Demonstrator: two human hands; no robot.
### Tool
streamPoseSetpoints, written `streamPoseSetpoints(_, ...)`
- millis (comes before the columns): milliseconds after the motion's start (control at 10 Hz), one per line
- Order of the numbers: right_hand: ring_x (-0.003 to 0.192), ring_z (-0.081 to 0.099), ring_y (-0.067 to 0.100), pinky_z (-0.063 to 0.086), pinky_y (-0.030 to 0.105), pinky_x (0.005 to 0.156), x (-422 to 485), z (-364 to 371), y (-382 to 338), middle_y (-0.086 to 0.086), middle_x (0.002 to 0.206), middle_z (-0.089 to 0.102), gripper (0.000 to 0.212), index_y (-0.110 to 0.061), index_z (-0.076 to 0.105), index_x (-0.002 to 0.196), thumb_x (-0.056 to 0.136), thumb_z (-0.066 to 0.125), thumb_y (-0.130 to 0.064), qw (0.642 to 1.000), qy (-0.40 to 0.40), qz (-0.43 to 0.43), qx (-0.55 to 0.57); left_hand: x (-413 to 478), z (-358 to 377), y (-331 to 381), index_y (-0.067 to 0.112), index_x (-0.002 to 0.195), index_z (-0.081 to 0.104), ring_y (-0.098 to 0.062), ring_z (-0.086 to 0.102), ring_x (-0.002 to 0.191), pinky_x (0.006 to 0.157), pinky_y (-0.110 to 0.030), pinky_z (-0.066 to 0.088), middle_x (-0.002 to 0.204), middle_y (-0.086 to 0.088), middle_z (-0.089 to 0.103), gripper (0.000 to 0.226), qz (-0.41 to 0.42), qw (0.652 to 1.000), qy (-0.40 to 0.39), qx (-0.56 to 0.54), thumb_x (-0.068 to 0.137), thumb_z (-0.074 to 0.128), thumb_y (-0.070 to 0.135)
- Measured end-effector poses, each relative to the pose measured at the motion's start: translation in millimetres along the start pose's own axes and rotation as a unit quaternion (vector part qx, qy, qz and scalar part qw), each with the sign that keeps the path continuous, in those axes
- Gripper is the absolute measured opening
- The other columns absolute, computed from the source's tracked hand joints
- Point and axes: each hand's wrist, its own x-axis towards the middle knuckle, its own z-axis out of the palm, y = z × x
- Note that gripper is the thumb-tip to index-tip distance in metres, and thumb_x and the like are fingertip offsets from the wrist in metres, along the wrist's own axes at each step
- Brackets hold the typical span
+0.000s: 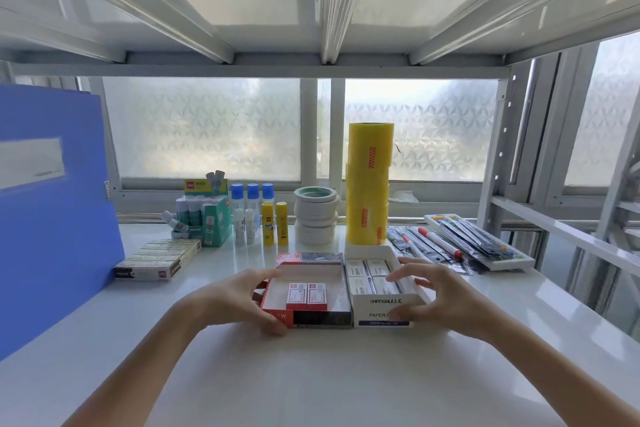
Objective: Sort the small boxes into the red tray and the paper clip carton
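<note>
Left hand: the left hand (pixel 242 298) lies against the left wall of the shallow red cardboard tray (pixel 343 302), fingers spread wide, thumb at the tray's near left corner, fingertips on its left rim; it grips no box.
Right hand: the right hand (pixel 440 295) reaches over the right side of the white paper clip carton (pixel 381 308), fingers loosely spread and curved; fingertips rest on or just above the boxes inside, and whether they pinch one cannot be told.
Red tray: sits on the white shelf surface (pixel 329 374) towards its middle, touching the carton's left side.
Small red-and-white boxes: two small red-and-white boxes (pixel 307 295) lie side by side against the tray's near wall.
Carton contents: small white boxes with blue stripes (pixel 367 269) fill the carton in rows.
Left edge: a tall blue plastic folder (pixel 52 211) stands upright, with a flat pack of grey boxes (pixel 157 258) just beside it.
Back edge: glue sticks in a green display box (pixel 204 218), blue-capped bottles (pixel 252 194), two yellow glue sticks (pixel 275 224), a stack of white tape rolls (pixel 316 215) and a tall stack of yellow tape rolls (pixel 369 184).
Right edge: a white tray of packaged pens (pixel 481 243).
</note>
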Motion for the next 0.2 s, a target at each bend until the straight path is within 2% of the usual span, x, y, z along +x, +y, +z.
streamPoseSetpoints(100, 0.116, 0.050, -0.007, 0.036, 0.011, 0.101, 0.6, 0.4, 0.7, -0.026, 0.123, 0.054, 0.053, -0.029, 0.068, 0.108, 0.060, 0.087, -0.041, 0.999, -0.021, 0.014, -0.025, -8.2, 3.2, 15.8, 0.025, 0.153, 0.016, -0.019, 0.028, 0.144, 0.115, -0.030, 0.025, 0.158, 0.004, 0.028, 0.102, -0.009, 0.999, -0.024, 0.034, 0.074, 0.080, 0.032)
streamPoseSetpoints(200, 0.124, 0.048, 0.009, 0.036, 0.028, 0.107, 4.6, -10.9, -10.6, -0.014, 0.130, 0.052, 0.059, -0.031, 0.064, 0.114, 0.062, 0.083, -0.051, 0.996, -0.068, 0.047, -0.034, -16.4, -5.2, 31.6, 0.025, 0.155, 0.009, -0.020, 0.017, 0.149, 0.118, -0.031, 0.019, 0.164, 0.002, 0.013, 0.098, -0.029, 0.996, -0.004, 0.087, 0.081, 0.072, 0.039)
